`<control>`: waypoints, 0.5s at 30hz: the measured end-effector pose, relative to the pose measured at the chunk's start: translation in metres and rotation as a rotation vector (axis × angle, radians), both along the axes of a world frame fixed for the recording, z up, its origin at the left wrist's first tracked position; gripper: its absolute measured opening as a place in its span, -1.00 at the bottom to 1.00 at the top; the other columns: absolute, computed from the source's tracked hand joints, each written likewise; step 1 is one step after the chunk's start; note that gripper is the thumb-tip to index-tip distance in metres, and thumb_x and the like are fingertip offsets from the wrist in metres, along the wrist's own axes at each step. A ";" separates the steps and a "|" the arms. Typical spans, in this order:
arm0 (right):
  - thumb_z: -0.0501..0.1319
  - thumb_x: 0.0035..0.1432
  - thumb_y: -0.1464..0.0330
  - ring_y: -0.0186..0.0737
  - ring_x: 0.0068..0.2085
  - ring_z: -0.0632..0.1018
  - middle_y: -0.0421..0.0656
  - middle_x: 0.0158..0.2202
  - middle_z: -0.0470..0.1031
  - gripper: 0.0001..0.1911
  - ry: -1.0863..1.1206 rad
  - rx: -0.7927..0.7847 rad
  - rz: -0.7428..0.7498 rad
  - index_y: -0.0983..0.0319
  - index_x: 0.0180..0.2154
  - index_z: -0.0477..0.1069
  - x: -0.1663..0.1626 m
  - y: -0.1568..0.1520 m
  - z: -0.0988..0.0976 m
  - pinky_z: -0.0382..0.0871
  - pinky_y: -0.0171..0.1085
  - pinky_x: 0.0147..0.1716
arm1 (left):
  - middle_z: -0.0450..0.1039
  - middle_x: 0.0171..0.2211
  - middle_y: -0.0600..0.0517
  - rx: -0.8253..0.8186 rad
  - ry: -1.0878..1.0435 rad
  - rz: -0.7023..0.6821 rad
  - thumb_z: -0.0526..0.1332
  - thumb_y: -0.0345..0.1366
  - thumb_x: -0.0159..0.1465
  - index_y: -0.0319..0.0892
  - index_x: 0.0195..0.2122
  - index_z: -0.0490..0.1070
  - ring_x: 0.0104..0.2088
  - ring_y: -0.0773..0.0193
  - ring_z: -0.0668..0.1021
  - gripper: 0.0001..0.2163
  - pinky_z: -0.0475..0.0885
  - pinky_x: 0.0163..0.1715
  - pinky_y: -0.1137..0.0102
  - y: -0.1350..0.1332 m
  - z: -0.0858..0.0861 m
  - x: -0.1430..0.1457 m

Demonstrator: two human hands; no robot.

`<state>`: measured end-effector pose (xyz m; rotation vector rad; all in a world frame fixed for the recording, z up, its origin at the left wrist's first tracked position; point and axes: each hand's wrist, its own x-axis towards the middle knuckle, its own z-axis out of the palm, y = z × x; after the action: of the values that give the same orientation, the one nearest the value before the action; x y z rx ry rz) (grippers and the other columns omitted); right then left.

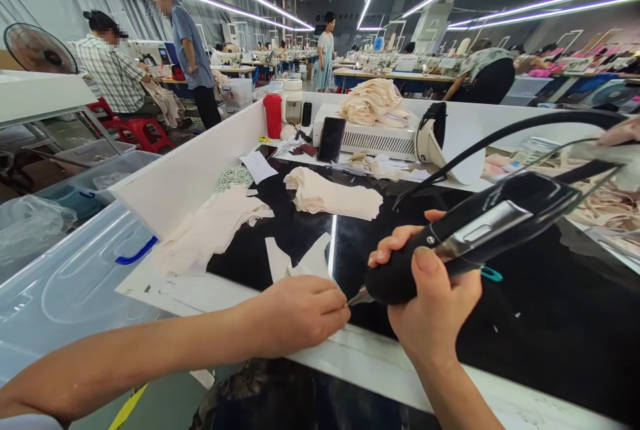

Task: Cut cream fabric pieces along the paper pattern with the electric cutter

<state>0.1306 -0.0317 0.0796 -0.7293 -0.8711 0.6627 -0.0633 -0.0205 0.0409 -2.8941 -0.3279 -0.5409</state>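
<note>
My left hand (300, 313) is closed in a pinch on the near edge of a pale cut fabric piece (313, 260), above the table's front edge. My right hand (440, 297) wraps round a black corded handheld power tool (480, 227) with a silver switch plate on its body. The tool's pointed metal tip (361, 297) is right beside my left fingertips; whether it touches the cloth I cannot tell. Farther back lie a stack of cream fabric pieces (337, 195) and, to the left, a spread pile of similar pieces (210, 220).
A thick black cable (500, 137) arches over the right side. At the back stand a white machine (375, 140) with bundled cloth on top, a phone (331, 139) and a red cup (273, 115). Clear plastic bins (75, 283) are at left. Several people are farther off.
</note>
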 end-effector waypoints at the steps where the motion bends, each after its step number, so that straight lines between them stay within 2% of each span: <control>1: 0.61 0.20 0.09 -0.23 -0.48 0.55 -0.32 -0.34 0.52 -0.45 0.001 0.000 -0.001 0.10 0.07 0.46 0.000 0.000 0.000 0.57 -0.22 -0.45 | 0.65 -0.08 -0.11 -0.005 0.008 -0.027 0.20 -0.48 0.63 -0.22 0.03 0.57 -0.02 0.19 0.69 -0.85 0.65 0.12 0.33 0.000 -0.001 0.001; 9: 0.61 0.22 0.12 -0.23 -0.48 0.57 -0.31 -0.34 0.54 -0.46 0.012 0.004 0.023 0.11 0.08 0.46 0.000 -0.001 0.001 0.57 -0.24 -0.46 | 0.68 -0.09 -0.11 -0.014 -0.013 -0.018 0.15 -0.50 0.65 -0.27 0.08 0.58 0.01 0.20 0.73 -0.80 0.68 0.18 0.35 0.007 -0.010 -0.003; 15: 0.61 0.19 0.11 -0.22 -0.48 0.56 -0.32 -0.35 0.53 -0.46 0.008 0.008 0.002 0.09 0.07 0.46 0.000 -0.002 0.002 0.56 -0.22 -0.47 | 0.71 -0.03 -0.09 0.017 -0.061 0.014 0.25 -0.45 0.63 -0.26 0.11 0.59 0.08 0.20 0.72 -0.86 0.64 0.33 0.31 0.009 -0.013 -0.009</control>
<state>0.1307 -0.0336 0.0814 -0.7184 -0.8673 0.6635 -0.0727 -0.0113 0.0282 -2.8612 -0.3505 -0.6271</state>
